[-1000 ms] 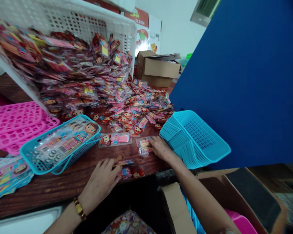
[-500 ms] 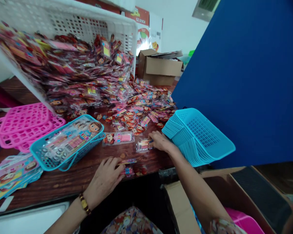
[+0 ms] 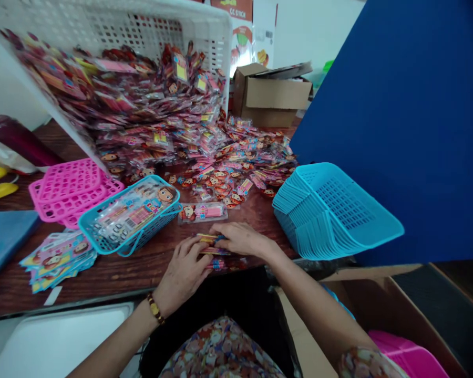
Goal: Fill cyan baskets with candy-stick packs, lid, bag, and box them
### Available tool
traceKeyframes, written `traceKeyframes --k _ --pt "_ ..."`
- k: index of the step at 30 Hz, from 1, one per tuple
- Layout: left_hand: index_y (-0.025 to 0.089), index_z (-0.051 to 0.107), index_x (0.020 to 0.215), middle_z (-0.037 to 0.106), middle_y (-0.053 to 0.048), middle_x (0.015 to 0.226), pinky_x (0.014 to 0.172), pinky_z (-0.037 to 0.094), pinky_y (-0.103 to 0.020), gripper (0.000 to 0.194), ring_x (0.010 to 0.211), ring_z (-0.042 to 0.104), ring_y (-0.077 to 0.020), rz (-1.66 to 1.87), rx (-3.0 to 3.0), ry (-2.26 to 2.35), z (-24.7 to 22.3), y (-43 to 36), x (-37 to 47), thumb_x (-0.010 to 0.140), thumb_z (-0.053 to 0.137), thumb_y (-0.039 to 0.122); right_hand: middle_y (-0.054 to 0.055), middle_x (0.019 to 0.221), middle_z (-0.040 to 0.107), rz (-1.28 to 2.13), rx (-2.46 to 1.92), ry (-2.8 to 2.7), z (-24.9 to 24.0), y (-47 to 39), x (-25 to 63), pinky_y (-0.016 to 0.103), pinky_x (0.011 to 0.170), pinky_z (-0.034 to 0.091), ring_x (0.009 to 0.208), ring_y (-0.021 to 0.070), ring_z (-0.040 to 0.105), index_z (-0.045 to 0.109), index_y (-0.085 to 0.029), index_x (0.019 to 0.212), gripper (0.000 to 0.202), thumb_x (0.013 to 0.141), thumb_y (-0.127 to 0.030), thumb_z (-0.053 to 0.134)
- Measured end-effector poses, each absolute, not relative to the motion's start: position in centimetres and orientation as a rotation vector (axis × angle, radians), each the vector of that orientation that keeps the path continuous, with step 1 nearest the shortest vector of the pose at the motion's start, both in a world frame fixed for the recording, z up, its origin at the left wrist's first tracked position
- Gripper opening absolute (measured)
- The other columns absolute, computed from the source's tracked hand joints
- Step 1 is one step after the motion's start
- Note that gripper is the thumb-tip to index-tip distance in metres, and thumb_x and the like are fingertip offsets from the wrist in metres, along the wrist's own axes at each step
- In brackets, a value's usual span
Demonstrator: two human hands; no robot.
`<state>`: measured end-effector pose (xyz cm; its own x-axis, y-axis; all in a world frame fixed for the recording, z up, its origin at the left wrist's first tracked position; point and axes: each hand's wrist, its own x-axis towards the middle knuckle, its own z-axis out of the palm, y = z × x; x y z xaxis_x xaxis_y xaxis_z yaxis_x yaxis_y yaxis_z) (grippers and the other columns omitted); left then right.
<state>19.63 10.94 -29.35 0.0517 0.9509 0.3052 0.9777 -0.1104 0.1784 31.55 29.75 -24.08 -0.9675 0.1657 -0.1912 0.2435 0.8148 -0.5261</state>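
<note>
My left hand [image 3: 184,270] rests at the table's near edge, its fingers closed on small packets [image 3: 215,251] of coloured sticks. Close beside it, my right hand [image 3: 238,239] holds another stick packet [image 3: 207,238] against them. Just beyond the hands lies a single clear packet [image 3: 203,211] with a cartoon head and pink sticks. To the left stands a blue basket [image 3: 145,237] filled with similar packets. A white crate [image 3: 225,58] tipped on its side spills a large heap of packets [image 3: 169,115] onto the table.
Nested blue baskets [image 3: 319,220] stand at right, before a large blue panel [image 3: 398,131]. Pink lattice pieces [image 3: 73,186] and printed cards [image 3: 59,260] lie at left. Behind is a cardboard box [image 3: 276,94]; yellow-handled scissors [image 3: 0,191] lie far left.
My right hand has moved left with a packet, from near the nested baskets to beside my left hand. The view has shifted, showing more of the table's left side.
</note>
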Motion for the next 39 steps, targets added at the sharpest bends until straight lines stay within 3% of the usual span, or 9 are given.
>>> traceKeyframes --k 3,6,9,11,15,19,27,30,39 --pt "0.019 0.063 0.105 0.042 -0.015 0.14 0.106 0.04 -0.058 0.015 0.138 0.03 -0.0375 -0.611 -2.153 -2.106 -29.4 10.7 19.9 0.092 0.056 0.018 0.005 0.12 0.069 -1.12 0.179 2.764 -24.0 30.2 32.4 0.03 0.09 0.043 0.11 0.0206 0.062 0.061 -0.021 0.118 0.025 0.096 -0.025 0.051" --pt "0.018 0.064 0.101 0.026 -0.016 0.152 0.112 0.031 -0.065 0.012 0.145 0.016 -0.0422 -0.654 -2.124 -2.126 -29.3 10.8 19.9 0.092 0.057 0.018 0.007 0.125 0.065 -1.276 0.137 2.676 -23.6 30.2 33.2 0.033 0.096 0.043 0.114 0.0219 0.061 0.059 -0.019 0.123 0.034 0.097 -0.041 0.053" --pt "0.018 0.061 0.108 0.032 -0.016 0.147 0.112 0.031 -0.066 0.017 0.143 0.019 -0.0418 -0.627 -2.181 -2.116 -29.2 11.2 19.6 0.091 0.057 0.018 0.011 0.13 0.061 -1.097 0.229 2.697 -23.4 28.8 33.5 0.04 0.094 0.046 0.117 0.03 0.059 0.053 -0.019 0.13 0.069 0.077 -0.057 0.074" --pt "0.017 0.059 0.113 0.042 -0.016 0.136 0.106 0.041 -0.061 0.023 0.134 0.033 -0.0381 -0.591 -2.22 -2.143 -29.1 11.5 19.3 0.09 0.059 0.018 0.014 0.131 0.058 -0.841 0.326 2.755 -23.3 27.3 33.5 0.044 0.09 0.049 0.117 0.0348 0.058 0.049 -0.017 0.13 0.081 0.066 -0.052 0.084" --pt "0.016 0.057 0.112 0.048 -0.013 0.128 0.097 0.05 -0.053 0.027 0.114 0.047 -0.031 -0.525 -2.224 -2.224 -29.2 11.6 19.3 0.086 0.062 0.015 0.013 0.128 0.058 -0.489 0.507 2.794 -23.7 24.8 32.9 0.038 0.083 0.051 0.112 0.0297 0.061 0.049 -0.017 0.124 0.052 0.077 -0.018 0.073" --pt "0.016 0.049 0.126 0.043 -0.015 0.139 0.109 0.044 -0.051 0.044 0.131 0.04 -0.0312 -0.703 -2.238 -2.181 -29.3 11.0 19.2 0.084 0.063 0.013 0.014 0.126 0.061 -0.405 0.52 2.793 -24.5 24.6 32.2 0.036 0.086 0.051 0.112 0.0278 0.062 0.044 -0.018 0.134 0.059 0.078 -0.007 0.059" --pt "0.028 0.035 0.145 0.031 -0.015 0.151 0.117 0.029 -0.06 0.056 0.143 0.029 -0.0313 -1.075 -1.219 -2.212 -27.2 5.7 15.5 0.094 0.058 0.025 0.007 0.123 0.067 -0.693 0.487 2.824 -25.5 27.0 32.4 0.033 0.09 0.046 0.113 0.0259 0.063 0.052 -0.027 0.129 0.058 0.073 -0.014 0.055" --pt "0.024 0.029 0.149 0.028 -0.018 0.153 0.118 0.026 -0.061 0.067 0.144 0.028 -0.0339 -1.25 -0.833 -2.299 -27.8 4.4 11.9 0.092 0.062 0.038 0.004 0.118 0.07 -0.825 0.512 2.821 -23.8 28.1 31.8 0.032 0.086 0.045 0.108 0.026 0.065 0.053 -0.03 0.132 0.059 0.074 -0.019 0.057" --pt "0.02 0.028 0.153 0.033 -0.015 0.157 0.121 0.021 -0.055 0.068 0.146 0.029 -0.0304 -1.66 -0.896 -2.492 -30.5 4.2 6.5 0.093 0.055 0.038 0.0 0.098 0.072 -0.962 0.284 2.928 -16.1 31.1 24.5 0.025 0.069 0.042 0.082 0.0205 0.064 0.054 -0.026 0.133 0.059 0.075 -0.027 0.065"
